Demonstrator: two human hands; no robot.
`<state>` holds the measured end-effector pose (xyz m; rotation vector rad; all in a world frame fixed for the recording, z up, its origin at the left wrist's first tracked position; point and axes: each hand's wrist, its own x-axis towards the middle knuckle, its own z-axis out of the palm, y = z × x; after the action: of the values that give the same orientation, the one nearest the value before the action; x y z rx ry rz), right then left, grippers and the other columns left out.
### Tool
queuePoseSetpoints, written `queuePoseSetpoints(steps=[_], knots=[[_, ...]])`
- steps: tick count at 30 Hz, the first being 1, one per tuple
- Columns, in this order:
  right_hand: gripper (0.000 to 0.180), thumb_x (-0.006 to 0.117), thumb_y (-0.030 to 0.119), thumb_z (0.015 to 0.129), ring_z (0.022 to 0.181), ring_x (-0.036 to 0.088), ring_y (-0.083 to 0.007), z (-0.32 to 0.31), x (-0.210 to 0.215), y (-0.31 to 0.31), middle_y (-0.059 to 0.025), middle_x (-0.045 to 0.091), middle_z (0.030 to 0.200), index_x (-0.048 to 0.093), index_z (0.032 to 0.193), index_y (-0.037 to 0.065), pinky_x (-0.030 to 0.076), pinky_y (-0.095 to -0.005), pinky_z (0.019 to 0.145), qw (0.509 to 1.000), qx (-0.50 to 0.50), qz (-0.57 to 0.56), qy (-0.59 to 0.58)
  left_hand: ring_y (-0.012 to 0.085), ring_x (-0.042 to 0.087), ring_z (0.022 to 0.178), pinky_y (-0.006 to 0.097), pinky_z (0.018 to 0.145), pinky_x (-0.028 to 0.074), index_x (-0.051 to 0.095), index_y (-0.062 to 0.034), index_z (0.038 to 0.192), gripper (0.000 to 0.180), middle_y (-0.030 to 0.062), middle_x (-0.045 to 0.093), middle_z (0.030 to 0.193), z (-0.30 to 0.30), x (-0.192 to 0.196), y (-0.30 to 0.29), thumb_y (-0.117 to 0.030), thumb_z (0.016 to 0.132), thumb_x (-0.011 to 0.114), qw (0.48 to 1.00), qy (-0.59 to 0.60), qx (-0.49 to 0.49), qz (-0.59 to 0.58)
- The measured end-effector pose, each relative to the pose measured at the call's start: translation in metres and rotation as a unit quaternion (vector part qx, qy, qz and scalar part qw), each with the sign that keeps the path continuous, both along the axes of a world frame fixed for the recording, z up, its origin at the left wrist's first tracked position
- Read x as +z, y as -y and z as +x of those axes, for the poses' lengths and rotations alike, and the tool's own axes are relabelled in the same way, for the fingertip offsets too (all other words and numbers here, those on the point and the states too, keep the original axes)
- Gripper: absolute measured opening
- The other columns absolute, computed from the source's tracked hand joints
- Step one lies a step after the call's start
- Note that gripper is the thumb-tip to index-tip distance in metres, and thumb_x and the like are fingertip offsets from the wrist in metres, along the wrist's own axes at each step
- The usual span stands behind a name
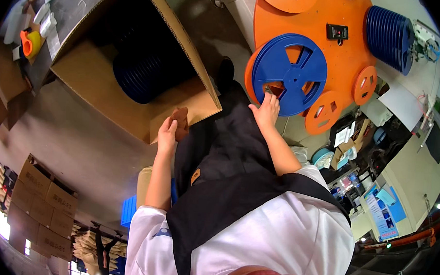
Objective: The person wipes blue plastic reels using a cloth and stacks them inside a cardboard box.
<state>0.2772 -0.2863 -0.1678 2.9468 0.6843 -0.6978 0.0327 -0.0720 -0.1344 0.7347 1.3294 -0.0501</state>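
At the orange table (pixel 340 59), the person's right hand (pixel 266 110) pinches a blue reel (pixel 289 73) by its spoke, fingers clamped, while the left hand (pixel 169 131) grips a cardboard box (pixel 95 76) flap.

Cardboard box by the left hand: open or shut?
Open. The cardboard box has its flaps spread, and a stack of blue reels shows inside.

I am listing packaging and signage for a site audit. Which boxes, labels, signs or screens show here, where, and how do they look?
Open cardboard carton: upper left, brown, holding stacked blue reels; left hand at its flap.
Stacked cardboard boxes: lower left, brown, dark print.
Small black label plate: on the orange round table, rectangular.
Blue poster: lower right, rectangular.
Right hand touches a blue reel.
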Motion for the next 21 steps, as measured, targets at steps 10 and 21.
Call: queuePoseSetpoints(steps=[10, 21], knots=[[0.04, 0.065, 0.011, 0.074, 0.098, 0.058, -0.032, 0.044, 0.122, -0.059, -0.0165, 0.06, 0.103, 0.048, 0.109, 0.001, 0.048, -0.04, 0.084, 0.986, -0.025, 0.133, -0.102, 0.0166, 0.052, 0.112, 0.03, 0.098, 0.037, 0.052, -0.0005, 0.124, 0.032, 0.0078, 0.057, 0.12, 0.009, 0.043, -0.013, -0.012, 0.095, 0.046, 0.997, 0.016, -0.031, 0.066], [0.041, 0.044, 0.034, 0.097, 0.064, 0.053, -0.0133, 0.05, 0.246, -0.063, -0.0045, 0.056, 0.08, 0.051, 0.116, -0.001, 0.044, -0.0258, 0.06, 0.504, -0.353, 0.622, -0.484, 0.0217, 0.058, 0.106, 0.033, 0.095, 0.044, 0.047, 0.0048, 0.124, 0.033, 0.0154, 0.056, 0.12, 0.025, 0.141, -0.052, -0.012, 0.095, 0.043, 0.905, 0.246, 0.289, 0.19]])
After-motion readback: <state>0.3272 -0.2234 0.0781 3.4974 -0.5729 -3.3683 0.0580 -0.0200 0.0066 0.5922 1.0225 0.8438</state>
